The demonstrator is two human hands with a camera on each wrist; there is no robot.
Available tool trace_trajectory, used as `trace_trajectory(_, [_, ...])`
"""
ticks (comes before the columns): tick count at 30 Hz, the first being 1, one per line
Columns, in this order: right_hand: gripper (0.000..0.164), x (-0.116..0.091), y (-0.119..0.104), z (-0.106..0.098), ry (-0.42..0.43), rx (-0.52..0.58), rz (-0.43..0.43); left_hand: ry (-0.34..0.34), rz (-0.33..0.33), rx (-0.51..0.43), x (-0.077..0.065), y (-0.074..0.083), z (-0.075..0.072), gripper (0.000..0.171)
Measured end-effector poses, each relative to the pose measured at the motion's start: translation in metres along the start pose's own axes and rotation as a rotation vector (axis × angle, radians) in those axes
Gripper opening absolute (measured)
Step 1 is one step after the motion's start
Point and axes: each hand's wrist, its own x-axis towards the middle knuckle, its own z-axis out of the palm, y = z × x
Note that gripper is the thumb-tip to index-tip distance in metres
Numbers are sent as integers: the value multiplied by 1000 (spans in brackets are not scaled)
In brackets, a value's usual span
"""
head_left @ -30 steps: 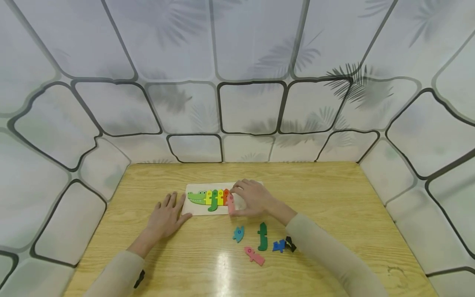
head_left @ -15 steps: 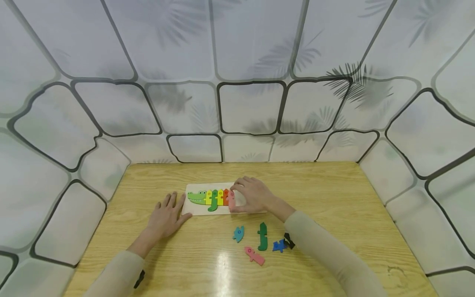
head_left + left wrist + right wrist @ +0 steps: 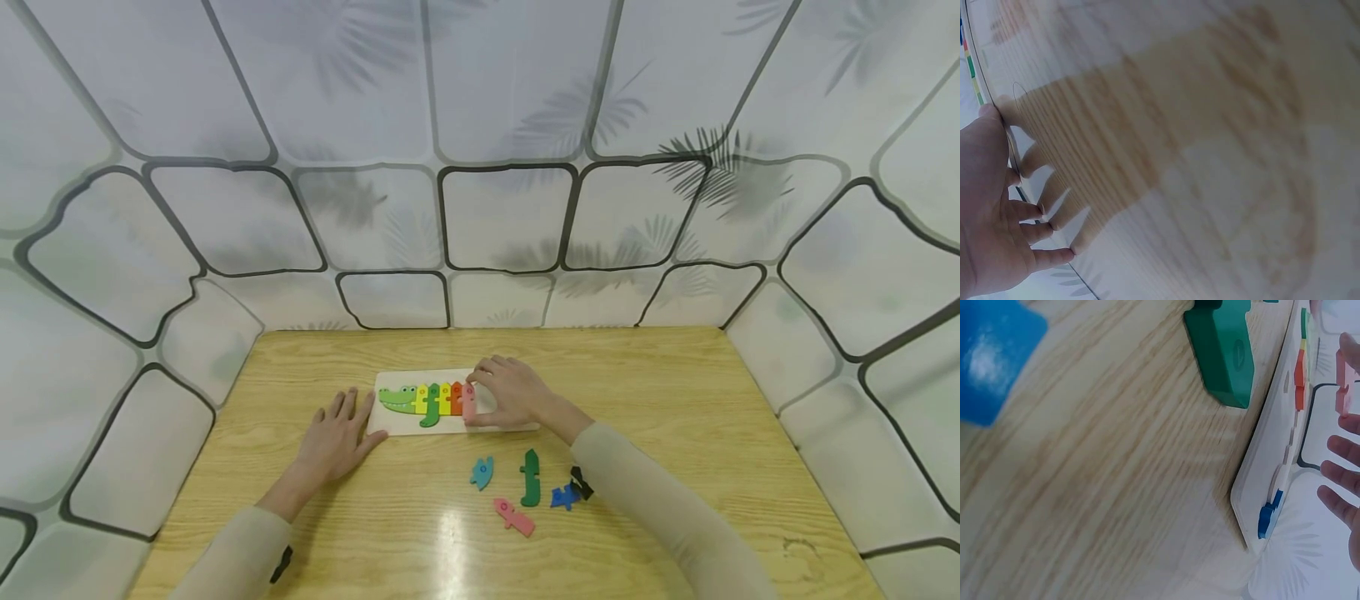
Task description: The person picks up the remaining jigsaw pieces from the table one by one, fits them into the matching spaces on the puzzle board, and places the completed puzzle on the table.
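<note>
My right hand (image 3: 512, 393) pinches a pink puzzle piece (image 3: 468, 403) between thumb and fingers, upright in line with the row on a pale wooden crocodile puzzle board (image 3: 405, 426). In the head view it stands right beside the red piece (image 3: 457, 399); the right wrist view shows the pink piece (image 3: 1342, 384) from the side, over the board (image 3: 1257, 469). Left of the red piece are yellow and green pieces and the green crocodile head (image 3: 397, 399). My left hand (image 3: 332, 437) lies spread with fingertips at the board's left edge. The right hand covers part of the board.
Loose on the wooden table (image 3: 360, 533), in front of the board, lie a light blue piece (image 3: 482, 473), a dark green one (image 3: 531, 478), a pink one (image 3: 514, 517) and a blue one (image 3: 562, 497). Another blue piece (image 3: 1266, 519) sits at the board's right end.
The pink piece in my right hand has moved slightly away from me and now lines up with the row. My left hand has stayed in place.
</note>
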Motion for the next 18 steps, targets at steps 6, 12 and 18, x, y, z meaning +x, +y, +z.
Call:
trace_trajectory(6, [73, 1, 2, 3, -36, 13, 14, -3, -2, 1, 0, 0, 0, 77])
trace_trajectory(12, [73, 3, 4, 6, -53, -1, 25, -9, -2, -1, 0, 0, 1, 77])
trace_trajectory(18, [74, 5, 6, 7, -61, -29, 29, -16, -3, 1, 1, 0, 1, 77])
